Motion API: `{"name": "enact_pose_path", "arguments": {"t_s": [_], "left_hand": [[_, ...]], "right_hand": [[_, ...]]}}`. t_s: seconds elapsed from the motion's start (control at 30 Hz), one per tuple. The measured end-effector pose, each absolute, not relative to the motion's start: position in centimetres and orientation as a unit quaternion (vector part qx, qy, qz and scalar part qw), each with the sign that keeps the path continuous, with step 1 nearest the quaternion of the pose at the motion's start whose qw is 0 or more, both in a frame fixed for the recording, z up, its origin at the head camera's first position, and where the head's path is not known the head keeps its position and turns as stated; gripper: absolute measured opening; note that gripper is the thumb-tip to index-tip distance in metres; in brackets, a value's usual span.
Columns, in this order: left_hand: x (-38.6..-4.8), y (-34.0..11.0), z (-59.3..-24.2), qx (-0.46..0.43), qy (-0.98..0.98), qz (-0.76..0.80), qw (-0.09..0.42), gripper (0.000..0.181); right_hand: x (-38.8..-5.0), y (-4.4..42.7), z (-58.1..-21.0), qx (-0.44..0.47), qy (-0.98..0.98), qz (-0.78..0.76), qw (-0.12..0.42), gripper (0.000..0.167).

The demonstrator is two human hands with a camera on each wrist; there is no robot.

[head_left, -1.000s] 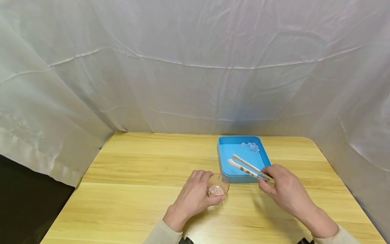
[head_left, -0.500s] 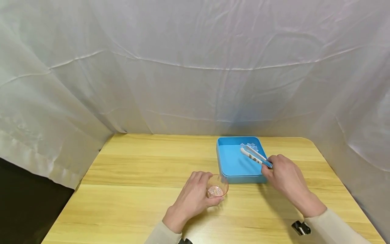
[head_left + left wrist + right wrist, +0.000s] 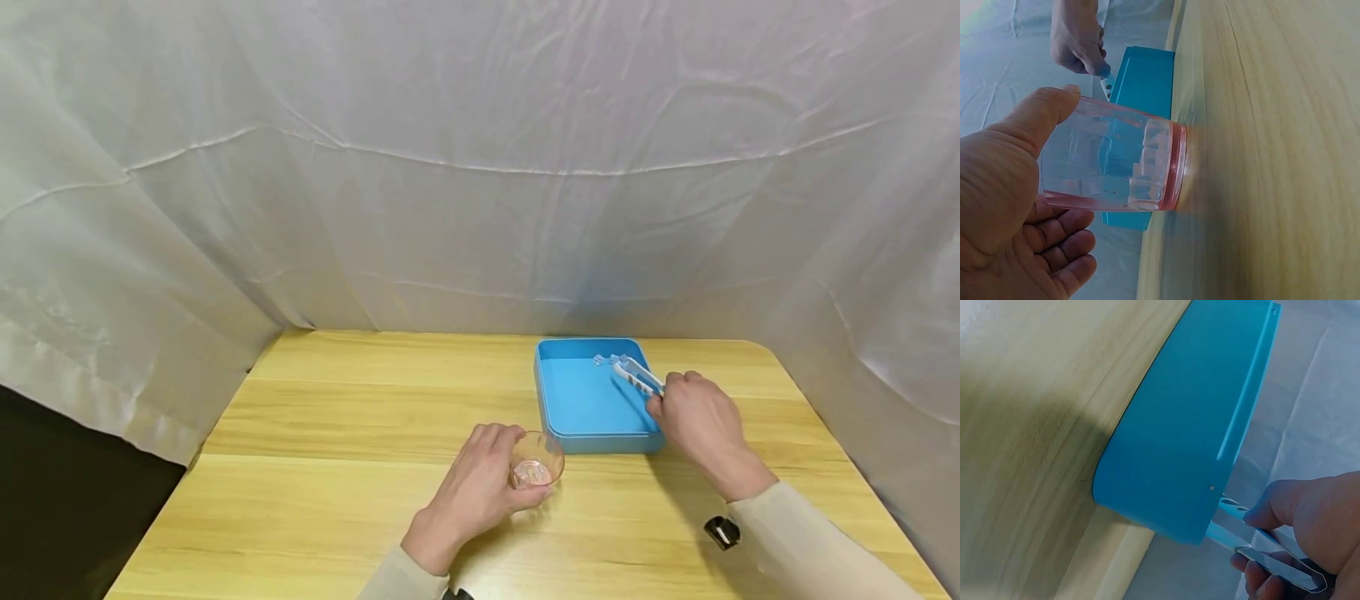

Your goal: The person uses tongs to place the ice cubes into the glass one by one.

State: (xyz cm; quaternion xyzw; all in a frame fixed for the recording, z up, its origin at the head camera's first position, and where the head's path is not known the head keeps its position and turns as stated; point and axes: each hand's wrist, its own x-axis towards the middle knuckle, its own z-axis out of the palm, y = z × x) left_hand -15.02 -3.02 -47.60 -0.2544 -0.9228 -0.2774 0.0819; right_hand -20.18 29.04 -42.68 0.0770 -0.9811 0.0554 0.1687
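My left hand [image 3: 480, 479] holds a clear, pink-tinted glass [image 3: 546, 457] around its side, thumb and fingers on opposite sides. The left wrist view shows the glass [image 3: 1110, 156] standing on the table with several clear cubes [image 3: 1150, 159] at its bottom. My right hand [image 3: 701, 425] grips a pair of white tongs [image 3: 637, 377] over the right side of a blue tray [image 3: 551, 408]. The tongs' tips are among the clear cubes [image 3: 599, 360] at the tray's far right; whether they pinch one cannot be told. In the right wrist view the tray wall hides the tips.
The wooden table [image 3: 337, 417] carries the tray, which stands just beyond the glass. A pale curtain [image 3: 480, 233] hangs behind the table and along both sides. A dark area [image 3: 67, 492] lies past the left table edge.
My right hand has moved forward, bringing the tongs from above the tray's near part to the cubes at its far right. The left hand and glass have stayed put.
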Motion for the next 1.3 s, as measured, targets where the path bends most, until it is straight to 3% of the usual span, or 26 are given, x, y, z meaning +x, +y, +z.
{"name": "enact_pose_path", "arguments": {"t_s": [0.63,1.3], "left_hand": [[-15.0,-2.8,-47.6,-0.253,-0.924,-0.277,0.076,0.076],[-15.1,-2.6,-47.5,-0.254,-0.921,-0.285,0.074,0.076]], "right_hand": [[-21.8,28.8,-43.0,0.046,-0.991,0.043,0.116,0.032],[-22.5,28.6,-43.2,0.046,-0.993,0.041,0.103,0.032]]}}
